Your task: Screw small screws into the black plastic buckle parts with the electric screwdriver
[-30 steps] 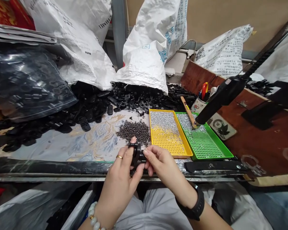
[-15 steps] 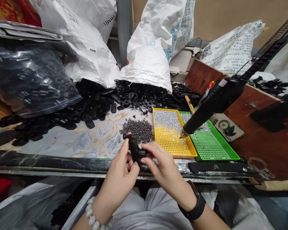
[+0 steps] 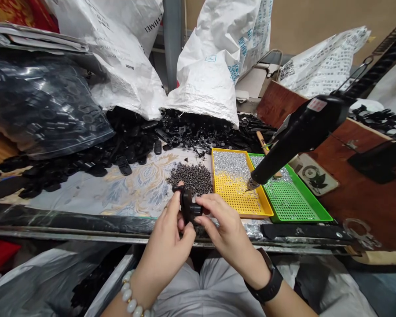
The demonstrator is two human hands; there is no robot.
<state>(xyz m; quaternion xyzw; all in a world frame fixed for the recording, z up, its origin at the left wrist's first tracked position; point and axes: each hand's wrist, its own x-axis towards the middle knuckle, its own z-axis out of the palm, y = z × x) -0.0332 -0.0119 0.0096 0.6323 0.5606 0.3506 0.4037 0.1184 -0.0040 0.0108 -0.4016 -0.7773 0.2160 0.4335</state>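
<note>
Black part now turned more edge-on; left hand curls round it, right hand pinches the cylinder at its three o'clock. I judge work centres there.

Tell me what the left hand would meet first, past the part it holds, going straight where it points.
Past the part, the left hand would probably meet the pile of small pieces, or pass above it; depth is unclear.
</note>
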